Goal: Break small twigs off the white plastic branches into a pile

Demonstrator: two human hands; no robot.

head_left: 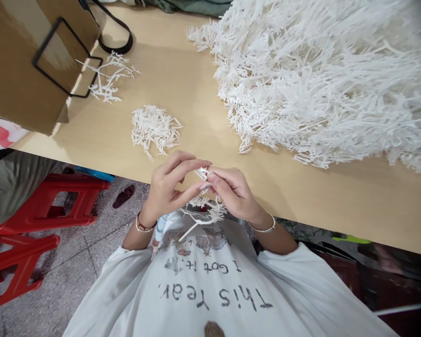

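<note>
Close to my body, at the table's front edge, my two hands meet over a white branching plastic sprig (210,216). Its thin stem and forked twigs hang below my fingers, against my shirt. My left hand (170,185) curls in from the left, thumb and index finger closing on small white tips (201,173). My right hand (233,191) is closed, its thumb and fingers pinching the sprig's upper part. The fingers partly hide where the pieces join. Beyond my left hand lies a small heap of short white plastic pieces (156,130).
A large mound of white sprigs (312,89) covers the table's right side. At the left stand a cardboard box (17,56), a black wire frame (52,86) and another branching sprig (110,77). A black strap (121,47) lies behind. Red stools (56,201) stand on the floor.
</note>
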